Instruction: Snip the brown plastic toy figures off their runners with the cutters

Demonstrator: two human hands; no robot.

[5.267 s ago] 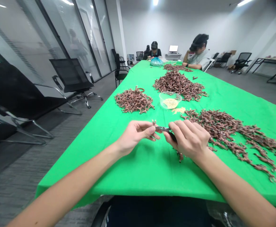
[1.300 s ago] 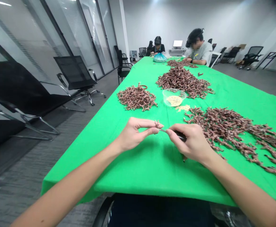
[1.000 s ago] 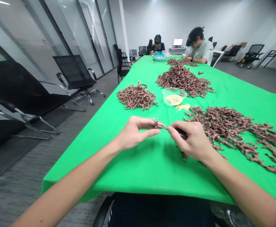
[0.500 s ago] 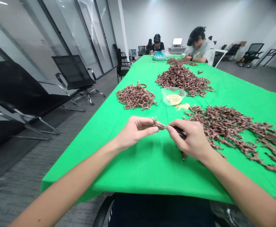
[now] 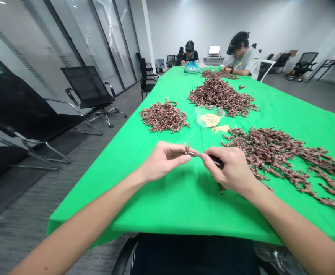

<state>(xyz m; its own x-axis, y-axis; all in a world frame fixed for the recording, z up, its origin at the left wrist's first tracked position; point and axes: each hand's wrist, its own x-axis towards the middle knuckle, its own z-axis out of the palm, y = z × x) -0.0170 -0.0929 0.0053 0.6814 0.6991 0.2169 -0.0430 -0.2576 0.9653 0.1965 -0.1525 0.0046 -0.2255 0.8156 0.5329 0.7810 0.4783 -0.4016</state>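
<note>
Between the thumb and fingers of my left hand (image 5: 163,162) is pinched a small reddish-brown dried piece (image 5: 187,148) with thin branching ends. My right hand (image 5: 233,166) grips a black-handled tool (image 5: 217,162); its slim metal tip reaches the piece at my left fingertips. Whether the tip is a blade or tweezers, I cannot tell. Beyond the hands stands a clear plastic bowl (image 5: 199,117) with pale yellowish bits in it, and more such bits (image 5: 221,128) lie beside it. A large heap of brown dried pieces (image 5: 273,147) spreads to the right, partly behind my right hand.
A green cloth (image 5: 104,198) covers the long table. A smaller brown heap (image 5: 164,117) lies left of the bowl, a bigger one (image 5: 223,95) behind it. Farther back are a blue plastic bag (image 5: 192,68) and seated people. Black chairs (image 5: 88,88) stand along the left.
The view has shifted very slightly. Both hands keep their places and grips, and the tool's tip has turned a little against the brown piece.
</note>
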